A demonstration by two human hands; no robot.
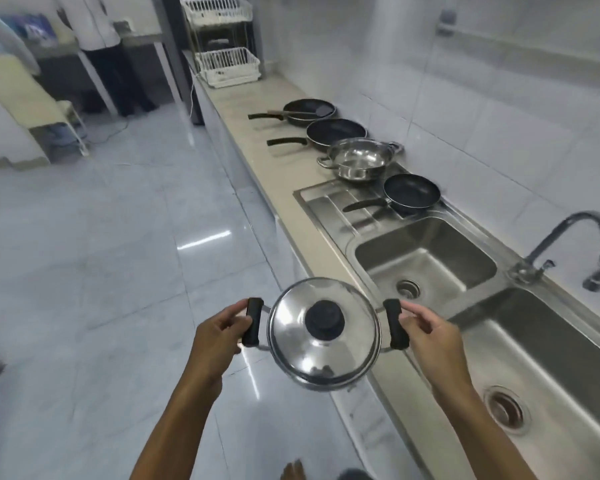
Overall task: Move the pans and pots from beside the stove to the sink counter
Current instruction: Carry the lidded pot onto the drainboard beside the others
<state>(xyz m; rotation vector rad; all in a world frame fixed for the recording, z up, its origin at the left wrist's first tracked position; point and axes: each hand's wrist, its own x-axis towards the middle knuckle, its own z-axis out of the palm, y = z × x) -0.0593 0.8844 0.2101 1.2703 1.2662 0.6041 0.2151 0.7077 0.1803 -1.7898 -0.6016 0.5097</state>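
Observation:
I carry a steel pot with a shiny lid (323,336) and a black knob, held over the floor just left of the counter edge. My left hand (215,336) grips its left black handle and my right hand (428,336) grips the right one. On the beige counter (257,133) farther ahead lie a black frying pan with a spatula in it (309,110), a second black pan (336,133) and an open steel pot (359,162). A small black pan (411,192) rests on the sink's ribbed drainboard.
A double steel sink (426,258) with a curved tap (575,244) lies to my right. A white wire dish rack (226,64) stands at the counter's far end. A person stands at a table at the back left. Glossy tiled floor spreads to the left.

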